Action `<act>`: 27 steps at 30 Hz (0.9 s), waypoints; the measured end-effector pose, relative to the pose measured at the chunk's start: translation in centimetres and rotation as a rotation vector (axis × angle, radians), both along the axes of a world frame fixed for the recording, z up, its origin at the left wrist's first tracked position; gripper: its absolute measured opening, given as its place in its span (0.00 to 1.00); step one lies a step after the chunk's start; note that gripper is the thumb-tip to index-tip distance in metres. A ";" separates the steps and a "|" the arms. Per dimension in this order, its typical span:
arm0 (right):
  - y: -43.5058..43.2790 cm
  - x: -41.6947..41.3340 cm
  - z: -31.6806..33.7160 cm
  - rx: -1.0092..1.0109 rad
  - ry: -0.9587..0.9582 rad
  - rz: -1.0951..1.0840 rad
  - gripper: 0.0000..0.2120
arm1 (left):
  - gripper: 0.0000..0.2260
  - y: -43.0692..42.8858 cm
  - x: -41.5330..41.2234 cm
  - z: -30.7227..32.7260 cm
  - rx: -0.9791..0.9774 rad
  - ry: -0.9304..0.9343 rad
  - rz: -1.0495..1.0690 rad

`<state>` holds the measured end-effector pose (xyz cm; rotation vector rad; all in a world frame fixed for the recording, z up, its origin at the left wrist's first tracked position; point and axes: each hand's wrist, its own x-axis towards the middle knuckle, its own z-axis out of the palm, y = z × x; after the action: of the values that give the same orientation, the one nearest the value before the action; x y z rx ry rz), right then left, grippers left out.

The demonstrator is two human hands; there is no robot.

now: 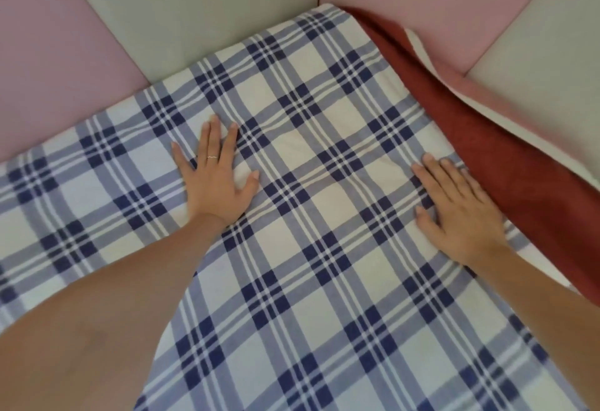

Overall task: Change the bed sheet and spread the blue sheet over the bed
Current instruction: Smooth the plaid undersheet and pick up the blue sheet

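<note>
Head view: your left grip (216,180) and right grip (461,215) both released, palms flat on blue sheet (324,297) spread beneath them. Step looks like smoothing. Next: likely draw sheet outward beyond right grip, over red cloth (506,163).

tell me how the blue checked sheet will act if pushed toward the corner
Likely floppy: the blue checked sheet shows soft ripples between the left hand and right hand. So a push probably bunches it. It lies flat, seemingly thin.
</note>
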<state>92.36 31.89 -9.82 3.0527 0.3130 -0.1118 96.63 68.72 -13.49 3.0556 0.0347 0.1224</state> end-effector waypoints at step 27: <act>3.0 -1.4 -1.7 0.105 -0.123 -0.022 0.31 | 0.35 0.0 0.6 0.3 0.044 0.075 -0.016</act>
<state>90.98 34.84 -11.54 3.1494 0.2862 0.0933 97.24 68.77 -13.17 3.1023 0.0124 0.0070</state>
